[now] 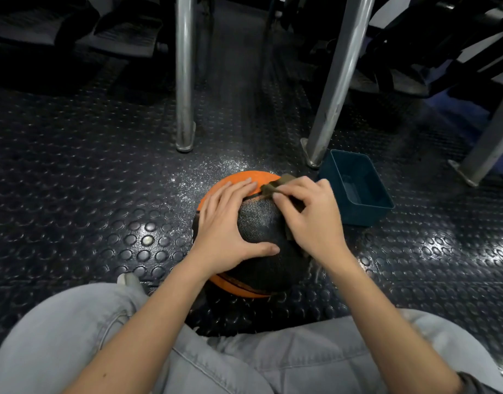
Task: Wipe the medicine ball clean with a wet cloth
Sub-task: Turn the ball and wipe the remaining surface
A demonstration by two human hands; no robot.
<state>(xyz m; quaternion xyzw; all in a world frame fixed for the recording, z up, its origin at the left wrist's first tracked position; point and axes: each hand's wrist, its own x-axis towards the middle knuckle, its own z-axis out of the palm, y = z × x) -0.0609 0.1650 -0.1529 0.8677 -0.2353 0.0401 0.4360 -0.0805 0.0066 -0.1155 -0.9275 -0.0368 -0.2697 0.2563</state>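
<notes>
On the floor, the ball sits under a flat, spread left hand while the right hand pinches the cloth against its top; a hard wipe could roll it toward the tub.

Hands wiping a black-and-orange textured rubber medicine ball on a dark studded rubber floor.
The left hand lies spread on its top. The right hand grips a folded olive-brown cloth against it. A rectangular teal plastic tub stands just beside, to the right.
</notes>
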